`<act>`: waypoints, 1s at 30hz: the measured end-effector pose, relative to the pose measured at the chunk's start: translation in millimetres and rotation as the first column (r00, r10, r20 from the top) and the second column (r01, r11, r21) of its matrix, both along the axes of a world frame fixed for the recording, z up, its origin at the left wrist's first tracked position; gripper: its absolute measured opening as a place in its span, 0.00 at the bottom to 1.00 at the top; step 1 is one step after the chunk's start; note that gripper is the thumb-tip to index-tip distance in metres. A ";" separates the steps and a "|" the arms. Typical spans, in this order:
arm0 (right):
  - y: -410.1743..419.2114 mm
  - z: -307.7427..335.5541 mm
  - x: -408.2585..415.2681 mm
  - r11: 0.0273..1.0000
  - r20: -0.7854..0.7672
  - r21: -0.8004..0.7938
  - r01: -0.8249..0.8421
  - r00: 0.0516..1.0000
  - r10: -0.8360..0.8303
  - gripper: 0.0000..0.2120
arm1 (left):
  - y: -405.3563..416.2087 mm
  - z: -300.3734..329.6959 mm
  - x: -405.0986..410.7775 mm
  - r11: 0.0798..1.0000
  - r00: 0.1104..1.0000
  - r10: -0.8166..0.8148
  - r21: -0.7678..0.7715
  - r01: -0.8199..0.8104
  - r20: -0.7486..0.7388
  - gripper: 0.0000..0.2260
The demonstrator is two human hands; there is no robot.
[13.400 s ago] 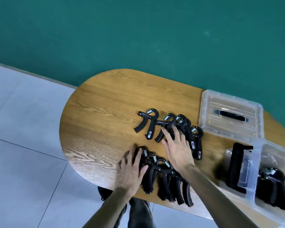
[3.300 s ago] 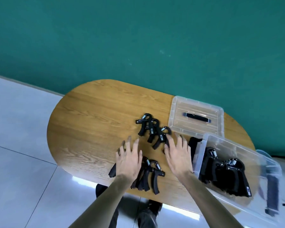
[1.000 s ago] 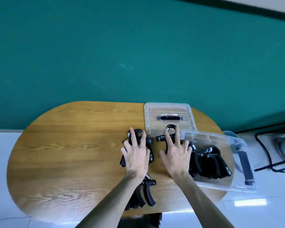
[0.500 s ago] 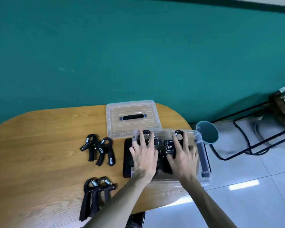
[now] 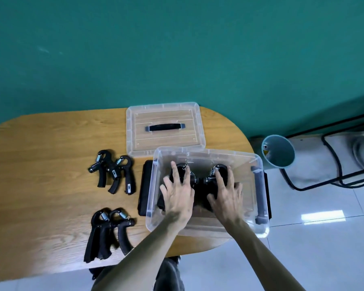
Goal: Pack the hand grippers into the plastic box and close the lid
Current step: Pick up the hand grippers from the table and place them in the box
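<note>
A clear plastic box [image 5: 198,227] stands open at the right end of the wooden table [image 5: 40,154]. Inside it lies a pile of black hand grippers [image 5: 200,183]. My left hand [image 5: 178,194] and my right hand [image 5: 225,192] are both inside the box, fingers spread and pressing flat on that pile. The clear lid [image 5: 165,127] with a dark handle lies flat just behind the box. Two hand grippers [image 5: 114,172] lie on the table left of the box. A tight bunch of hand grippers [image 5: 107,232] lies near the front edge.
A black latch [image 5: 144,187] hangs out on the box's left side and a grey one [image 5: 260,192] on its right. Beyond the table's right end stand a teal cone-shaped bin [image 5: 278,151] and a black metal frame [image 5: 334,164] on the tiled floor.
Both hands moved from the table to the right and into the box with a batch of hand grippers. Fewer hand grippers lie on the table than before.
</note>
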State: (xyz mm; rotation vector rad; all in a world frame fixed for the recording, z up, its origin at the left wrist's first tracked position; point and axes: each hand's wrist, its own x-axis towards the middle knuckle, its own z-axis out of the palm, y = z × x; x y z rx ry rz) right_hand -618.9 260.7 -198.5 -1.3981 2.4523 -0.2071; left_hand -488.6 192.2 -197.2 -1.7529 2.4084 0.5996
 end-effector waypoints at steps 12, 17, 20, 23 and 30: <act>-2.9 -2.8 2.4 0.997 -0.099 0.064 -0.035 0.994 0.041 0.35 | -6.5 0.0 7.9 0.999 0.997 -0.035 0.017 0.036 -0.062 0.27; -23.6 22.1 23.2 0.999 -0.144 -0.042 -0.027 0.989 0.021 0.26 | -18.7 25.3 24.0 0.973 0.986 -0.152 -0.188 0.136 -0.071 0.23; -43.0 40.9 46.5 0.993 -0.155 -0.089 -0.072 0.986 0.057 0.22 | -35.0 41.9 49.6 0.965 0.986 -0.147 -0.230 0.125 -0.080 0.23; -63.6 55.8 74.0 0.982 -0.188 -0.114 -0.151 0.974 0.128 0.21 | -48.9 52.6 88.1 0.973 0.995 -0.072 -0.225 0.053 -0.075 0.25; -100.4 64.9 160.4 0.954 -0.191 -0.065 -0.292 0.942 0.276 0.21 | -54.8 39.2 205.1 0.990 0.996 0.081 -0.117 -0.084 -0.030 0.28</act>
